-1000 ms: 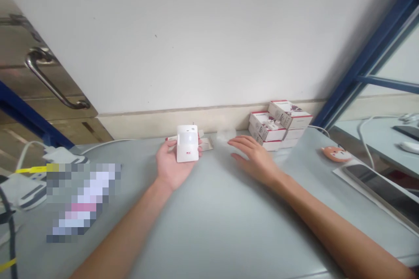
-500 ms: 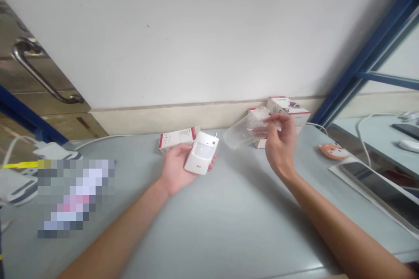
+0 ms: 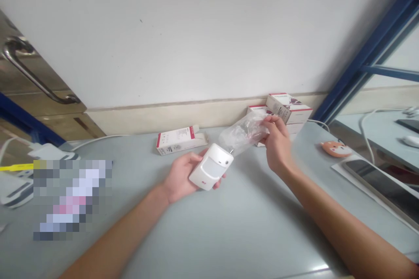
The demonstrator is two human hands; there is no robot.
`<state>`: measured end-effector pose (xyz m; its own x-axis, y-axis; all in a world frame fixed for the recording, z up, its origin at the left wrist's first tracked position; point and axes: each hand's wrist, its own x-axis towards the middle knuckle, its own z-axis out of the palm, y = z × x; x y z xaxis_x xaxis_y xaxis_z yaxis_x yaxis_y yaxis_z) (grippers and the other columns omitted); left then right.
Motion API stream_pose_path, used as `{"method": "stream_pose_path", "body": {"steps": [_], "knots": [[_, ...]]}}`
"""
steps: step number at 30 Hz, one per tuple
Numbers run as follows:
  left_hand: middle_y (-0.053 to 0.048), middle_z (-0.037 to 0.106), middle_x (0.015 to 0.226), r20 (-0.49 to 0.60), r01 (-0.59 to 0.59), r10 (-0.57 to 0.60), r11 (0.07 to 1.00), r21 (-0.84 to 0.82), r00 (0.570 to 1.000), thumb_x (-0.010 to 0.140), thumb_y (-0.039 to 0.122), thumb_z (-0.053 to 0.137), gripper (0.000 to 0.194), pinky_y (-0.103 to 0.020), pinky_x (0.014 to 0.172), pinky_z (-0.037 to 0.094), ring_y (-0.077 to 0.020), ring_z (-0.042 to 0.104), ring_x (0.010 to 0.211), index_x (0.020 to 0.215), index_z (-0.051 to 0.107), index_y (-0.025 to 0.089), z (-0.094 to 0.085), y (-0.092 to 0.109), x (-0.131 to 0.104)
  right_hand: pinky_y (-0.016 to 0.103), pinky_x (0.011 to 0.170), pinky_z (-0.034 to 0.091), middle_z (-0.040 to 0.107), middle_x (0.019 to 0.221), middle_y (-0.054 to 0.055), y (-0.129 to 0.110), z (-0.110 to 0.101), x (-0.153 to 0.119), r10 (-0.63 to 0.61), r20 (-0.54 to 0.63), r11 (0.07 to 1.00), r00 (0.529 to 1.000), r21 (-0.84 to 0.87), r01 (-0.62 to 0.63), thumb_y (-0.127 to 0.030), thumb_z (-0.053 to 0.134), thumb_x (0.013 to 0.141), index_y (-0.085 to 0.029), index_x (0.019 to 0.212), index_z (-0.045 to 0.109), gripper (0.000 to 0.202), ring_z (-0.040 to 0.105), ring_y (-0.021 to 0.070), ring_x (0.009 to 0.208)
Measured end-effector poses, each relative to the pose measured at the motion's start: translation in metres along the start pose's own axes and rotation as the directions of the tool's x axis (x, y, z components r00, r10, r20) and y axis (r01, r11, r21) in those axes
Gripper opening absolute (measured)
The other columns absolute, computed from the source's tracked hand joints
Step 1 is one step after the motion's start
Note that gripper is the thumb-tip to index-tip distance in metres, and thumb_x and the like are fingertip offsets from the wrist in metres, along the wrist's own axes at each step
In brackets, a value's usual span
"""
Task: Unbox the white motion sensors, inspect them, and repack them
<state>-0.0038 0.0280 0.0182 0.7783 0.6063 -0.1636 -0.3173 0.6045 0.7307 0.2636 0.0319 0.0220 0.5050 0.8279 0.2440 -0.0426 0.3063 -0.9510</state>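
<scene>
My left hand (image 3: 186, 176) is wrapped round a white motion sensor (image 3: 212, 168), its curved window facing up and a short metal stub at its top end. In my right hand (image 3: 278, 141) a clear plastic bag (image 3: 244, 130) is pinched by its upper right part. The bag hangs to the left of the fingers, and its lower left end is close to the sensor's top; whether they touch I cannot tell. Behind my left hand lies a small white and red box (image 3: 178, 139) with its right end flap open.
White and red boxes (image 3: 290, 107) are stacked against the wall behind my right hand. An orange animal-face item (image 3: 336, 148) and a dark phone (image 3: 382, 187) lie at the right. White adapters (image 3: 49, 151) with cables and a pixelated patch are at the left of the grey table (image 3: 203, 235).
The sensor has moved right and towards me and is tilted more to the right. The bag has shifted slightly left, nearer the sensor's top. The open end of the small box now shows.
</scene>
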Motion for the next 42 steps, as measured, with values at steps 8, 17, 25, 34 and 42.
{"method": "stream_pose_path", "body": {"steps": [8, 17, 25, 34, 42], "knots": [[-0.014, 0.074, 0.123, -0.024, -0.028, 0.027, 0.999, -0.045, 0.999, 0.097, 0.029, 0.050, 0.063, -0.040, 0.077, 0.050, -0.0334, 0.074, 0.096, 0.159, 0.043, 0.034, 0.010, 0.002, -0.001, 0.024, 0.052, 0.051, 0.060, 0.095, -0.003, -0.007, 0.005, -0.008, 0.008, 0.003, 1.000, 1.000, 0.028, -0.008, -0.041, 0.063, 0.088, -0.029, 0.096, 0.056, 0.017, 0.058, 0.0122, 0.063], [-0.015, 0.078, 0.111, 0.015, -0.016, 0.013, 0.981, 0.192, 1.000, 0.106, 0.040, 0.041, 0.067, -0.043, 0.080, 0.049, -0.0328, 0.078, 0.083, 0.168, 0.018, 0.038, 0.018, 0.004, -0.007, 0.025, 0.051, 0.052, 0.062, 0.091, -0.004, -0.008, 0.006, -0.008, 0.021, 0.014, 1.000, 1.000, 0.014, -0.021, -0.043, 0.065, 0.089, -0.028, 0.097, 0.060, 0.018, 0.058, 0.0110, 0.057], [-0.015, 0.076, 0.120, -0.017, -0.010, 0.015, 0.969, 0.248, 1.000, 0.106, 0.044, 0.048, 0.070, -0.047, 0.085, 0.053, -0.0330, 0.079, 0.087, 0.168, 0.016, 0.044, 0.020, 0.002, -0.010, 0.028, 0.051, 0.052, 0.060, 0.087, -0.002, -0.012, 0.001, -0.001, -0.013, -0.004, 1.000, 1.000, -0.017, 0.012, -0.044, 0.062, 0.090, -0.029, 0.095, 0.059, 0.016, 0.058, 0.0152, 0.062], [-0.015, 0.074, 0.124, 0.007, -0.038, 0.037, 0.941, 0.336, 0.999, 0.108, 0.047, 0.043, 0.060, -0.044, 0.082, 0.055, -0.0342, 0.080, 0.092, 0.164, 0.020, 0.043, 0.025, 0.003, -0.012, 0.028, 0.050, 0.048, 0.061, 0.082, -0.002, -0.019, 0.000, -0.001, -0.015, -0.016, 1.000, 1.000, 0.023, 0.016, -0.039, 0.067, 0.087, -0.027, 0.092, 0.063, 0.014, 0.056, 0.0151, 0.060], [-0.016, 0.072, 0.123, -0.068, -0.052, 0.076, 0.950, 0.308, 0.995, 0.106, 0.045, 0.047, 0.052, -0.040, 0.075, 0.054, -0.0313, 0.078, 0.086, 0.156, 0.041, 0.031, 0.027, 0.002, -0.009, 0.027, 0.049, 0.047, 0.061, 0.079, -0.004, -0.014, 0.001, -0.003, -0.009, 0.046, 0.999, 0.999, 0.040, 0.007, -0.038, 0.068, 0.085, -0.027, 0.090, 0.063, 0.013, 0.055, 0.0131, 0.056]]}}
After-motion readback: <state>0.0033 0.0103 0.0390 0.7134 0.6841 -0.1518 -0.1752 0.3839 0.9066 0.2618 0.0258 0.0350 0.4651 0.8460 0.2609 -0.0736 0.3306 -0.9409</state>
